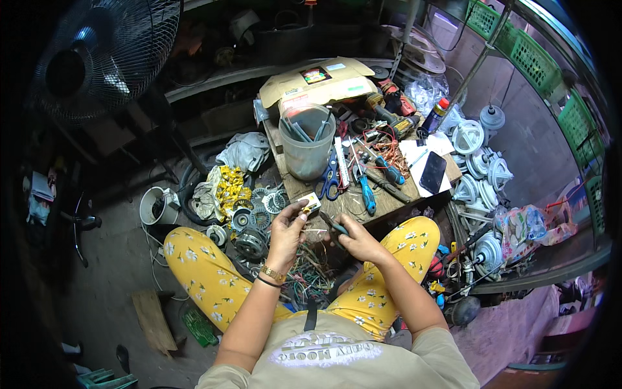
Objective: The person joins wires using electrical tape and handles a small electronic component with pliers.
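My left hand [288, 236] is closed around a small white box-like piece with yellow on it [310, 204], held up at the bench's near edge. In my right hand [359, 241] are pliers [327, 220] with dark jaws and a teal grip, pointing toward my left hand. Between the hands a thin pale strip [315, 230] shows; I cannot make out what it is joined to. Just beyond, on the wooden bench [382, 211], lie blue-handled scissors [329, 181], a teal-and-black screwdriver [368, 196] and a white ruler-like strip [341, 159].
A cloudy plastic bucket [304, 152] with tools stands on the bench, near flattened cardboard [317, 84], power drills [403, 126] and a phone [433, 172]. Motor parts [249, 243] and loose wires [311, 272] lie by my legs. White pulleys [483, 162] crowd the right; a fan [103, 52] stands left.
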`<state>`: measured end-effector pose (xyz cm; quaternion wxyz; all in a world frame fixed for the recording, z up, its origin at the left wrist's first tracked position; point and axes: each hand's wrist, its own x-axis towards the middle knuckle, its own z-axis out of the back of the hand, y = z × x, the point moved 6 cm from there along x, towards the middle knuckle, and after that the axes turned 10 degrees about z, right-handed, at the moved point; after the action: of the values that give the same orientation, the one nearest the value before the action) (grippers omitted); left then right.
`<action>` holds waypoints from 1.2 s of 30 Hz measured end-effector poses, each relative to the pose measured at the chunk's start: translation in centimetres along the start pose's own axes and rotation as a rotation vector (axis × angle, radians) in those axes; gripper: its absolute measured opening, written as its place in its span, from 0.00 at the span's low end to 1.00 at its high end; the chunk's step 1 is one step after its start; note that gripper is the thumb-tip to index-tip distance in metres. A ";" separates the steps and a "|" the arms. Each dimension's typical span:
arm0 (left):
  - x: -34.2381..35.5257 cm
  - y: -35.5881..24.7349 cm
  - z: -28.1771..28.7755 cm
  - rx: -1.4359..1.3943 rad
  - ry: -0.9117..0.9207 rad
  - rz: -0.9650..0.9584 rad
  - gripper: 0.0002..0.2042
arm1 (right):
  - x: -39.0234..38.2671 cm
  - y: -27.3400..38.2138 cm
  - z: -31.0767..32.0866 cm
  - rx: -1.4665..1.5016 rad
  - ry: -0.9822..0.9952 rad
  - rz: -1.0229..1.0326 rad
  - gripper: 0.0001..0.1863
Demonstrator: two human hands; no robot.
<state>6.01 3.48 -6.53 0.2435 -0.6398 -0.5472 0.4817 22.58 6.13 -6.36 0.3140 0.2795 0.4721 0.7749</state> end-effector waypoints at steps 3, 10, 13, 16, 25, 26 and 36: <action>0.2 0.5 -0.2 0.041 0.023 -0.001 0.13 | -0.3 0.2 -0.5 -0.230 0.031 0.057 0.15; -0.2 0.4 -0.7 0.178 0.018 0.007 0.12 | 0.4 1.5 -0.5 -0.377 0.111 0.034 0.16; 0.0 0.8 -0.8 0.207 0.034 0.015 0.12 | 0.4 1.3 -0.3 -0.384 0.109 0.034 0.15; 0.2 1.0 -0.7 0.193 0.063 0.057 0.12 | 0.4 0.7 0.0 -0.370 0.062 0.045 0.16; 0.9 1.8 -1.4 0.152 0.128 0.203 0.11 | 0.7 0.6 0.3 -0.355 -0.011 0.119 0.13; 1.1 2.0 -1.4 0.133 0.144 0.209 0.11 | 0.7 0.6 0.3 -0.376 -0.031 0.137 0.12; 2.2 4.9 -1.4 -0.142 0.250 0.459 0.09 | -0.5 -0.4 0.7 -0.175 0.076 -0.010 0.14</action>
<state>9.38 4.39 -10.86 0.1478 -0.8171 -0.3860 0.4019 23.49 6.27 -6.53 0.3228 0.2189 0.4156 0.8217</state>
